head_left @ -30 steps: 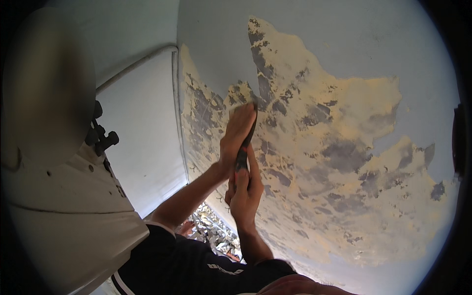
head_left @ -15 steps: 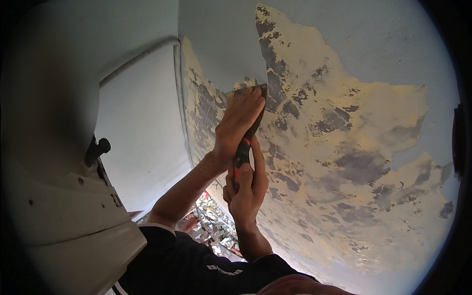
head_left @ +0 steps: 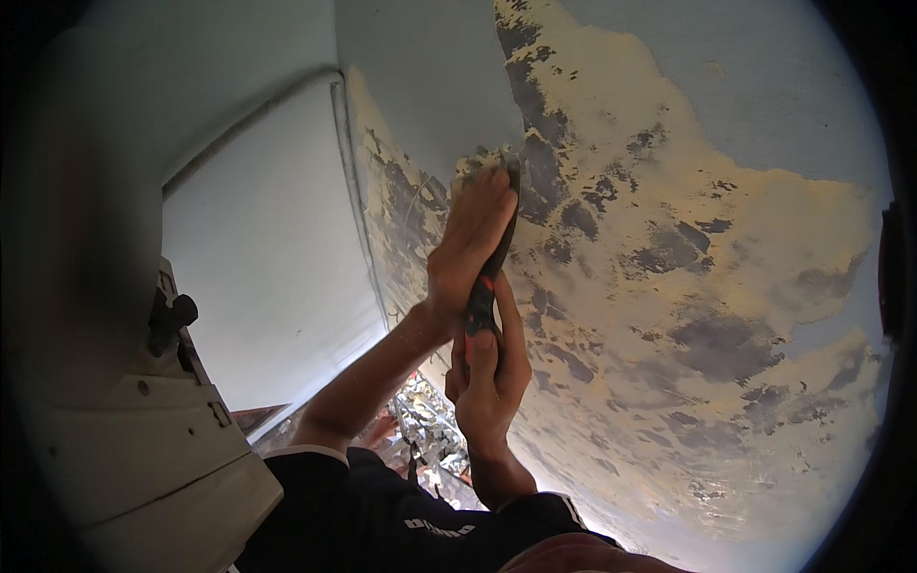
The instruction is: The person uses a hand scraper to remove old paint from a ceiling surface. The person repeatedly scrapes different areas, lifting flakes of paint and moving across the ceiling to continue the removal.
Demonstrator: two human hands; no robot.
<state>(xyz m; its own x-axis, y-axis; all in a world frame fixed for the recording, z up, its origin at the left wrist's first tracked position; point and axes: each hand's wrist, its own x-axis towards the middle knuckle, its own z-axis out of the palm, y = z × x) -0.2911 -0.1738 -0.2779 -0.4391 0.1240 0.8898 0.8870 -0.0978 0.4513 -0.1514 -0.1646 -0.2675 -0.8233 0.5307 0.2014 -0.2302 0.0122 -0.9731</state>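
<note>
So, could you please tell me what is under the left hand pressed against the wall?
Under the left hand lies the dark scraper, its handle gripped lower down by the right hand. The blade's edge against the peeling wall is mostly covered by the fingers.

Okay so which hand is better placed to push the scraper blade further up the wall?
Probably the left hand: its fingers press flat on the scraper near the blade at the peeling paint edge. The right hand grips the handle lower down, away from the blade.

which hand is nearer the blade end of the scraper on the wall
Left. The left hand presses on the scraper right by its blade end against the wall. The right hand grips the handle lower down, farther from the blade.
</note>
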